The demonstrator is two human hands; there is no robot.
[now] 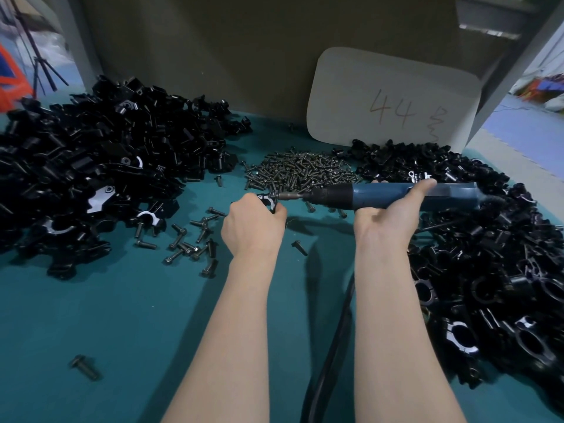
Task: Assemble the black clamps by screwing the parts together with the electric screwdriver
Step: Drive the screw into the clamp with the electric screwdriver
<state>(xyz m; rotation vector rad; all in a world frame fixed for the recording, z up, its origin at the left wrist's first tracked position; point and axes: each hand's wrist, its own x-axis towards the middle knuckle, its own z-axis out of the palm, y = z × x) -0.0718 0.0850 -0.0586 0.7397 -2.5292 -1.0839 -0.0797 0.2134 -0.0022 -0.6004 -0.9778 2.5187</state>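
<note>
**A:** What's nearest?
**B:** Two bare forearms reach in over the near edge of the green table (pixel 91 315). A black cable (pixel 332 340) runs between them.
**A:** And the hands?
**B:** The left hand (pixel 253 224) has its fingers curled round a small black clamp (pixel 270 203) over the table's middle. The right hand (pixel 387 215) grips the blue electric screwdriver (pixel 381 195), which lies level with the thumb along its top. Its bit reaches the clamp.
**A:** The stock?
**B:** The left heap of clamp parts (pixel 100 166) lies along the left edge and the right heap of clamp parts (pixel 488 254) along the right edge. A pile of screws (pixel 302 174) sits between them toward the far edge, just behind the screwdriver. Loose screws (pixel 195 239) are scattered beside the left heap, and a single screw (pixel 85 366) lies toward the near-left corner.
**A:** At the back?
**B:** A grey card (pixel 393 99) marked "44" stands at the far edge.
</note>
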